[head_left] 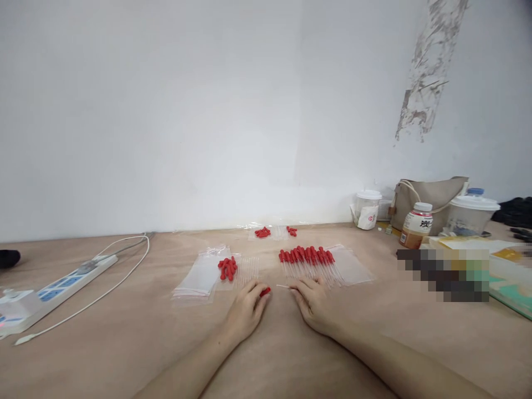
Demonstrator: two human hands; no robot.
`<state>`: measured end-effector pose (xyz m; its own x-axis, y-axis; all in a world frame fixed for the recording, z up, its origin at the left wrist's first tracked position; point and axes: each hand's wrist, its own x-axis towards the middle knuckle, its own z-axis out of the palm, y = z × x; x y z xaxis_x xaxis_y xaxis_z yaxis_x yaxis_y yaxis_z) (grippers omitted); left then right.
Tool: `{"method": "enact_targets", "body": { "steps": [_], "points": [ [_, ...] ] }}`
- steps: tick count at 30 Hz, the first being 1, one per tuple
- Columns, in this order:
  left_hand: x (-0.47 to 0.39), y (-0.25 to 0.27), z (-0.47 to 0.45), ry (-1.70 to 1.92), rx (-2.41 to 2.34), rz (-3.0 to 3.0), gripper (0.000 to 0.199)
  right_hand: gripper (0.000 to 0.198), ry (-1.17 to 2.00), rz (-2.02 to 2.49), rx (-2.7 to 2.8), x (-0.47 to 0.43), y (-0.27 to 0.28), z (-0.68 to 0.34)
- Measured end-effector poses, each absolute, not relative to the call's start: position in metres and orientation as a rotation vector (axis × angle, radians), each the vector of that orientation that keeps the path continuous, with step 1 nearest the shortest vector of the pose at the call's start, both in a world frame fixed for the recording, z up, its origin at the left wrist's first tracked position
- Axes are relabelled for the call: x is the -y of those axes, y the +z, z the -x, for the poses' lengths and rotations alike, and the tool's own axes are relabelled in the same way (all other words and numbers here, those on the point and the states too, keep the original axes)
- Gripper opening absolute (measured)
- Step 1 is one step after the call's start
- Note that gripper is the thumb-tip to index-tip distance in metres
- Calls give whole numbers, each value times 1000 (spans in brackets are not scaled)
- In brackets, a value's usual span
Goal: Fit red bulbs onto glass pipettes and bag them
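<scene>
My left hand (248, 307) is closed in a pinch on a red rubber dropper bulb (266, 291), mostly hidden by the fingers. Opposite it, my right hand (315, 303) pinches a thin clear glass tube (283, 286) whose free end points left toward the bulb; the two are apart. Beyond my left hand lie a small heap of loose red bulbs (227, 268) and a row of bare glass tubes (248, 270). Past my right hand, several droppers (305, 256), glass tubes fitted with red bulbs, lie side by side.
Clear zip bags (197, 277) are stacked at left, with another bag (351, 266) under the droppers' right side. More red bulbs (262, 232) lie by the wall. A power strip (62, 291) with a white cable is far left; a cup (368, 210), bottle (417, 224) and bag (432, 194) stand right.
</scene>
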<state>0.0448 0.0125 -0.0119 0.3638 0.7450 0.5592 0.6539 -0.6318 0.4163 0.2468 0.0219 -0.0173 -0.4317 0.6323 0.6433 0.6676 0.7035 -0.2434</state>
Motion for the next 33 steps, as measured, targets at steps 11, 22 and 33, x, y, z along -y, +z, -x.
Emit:
{"method": "enact_targets", "body": {
  "steps": [11,22,33],
  "points": [
    [-16,-14,-41,1165,-1257,-2458,17,23,-120,970,2250,-25,-17,-236],
    [-11,-12,-37,1010,-1183,-2560,25,27,52,975,2385,-27,-9,-241],
    [-9,-11,-40,796,-1203,-2765,23,24,3,1066,2385,-17,-5,-233]
  ]
}}
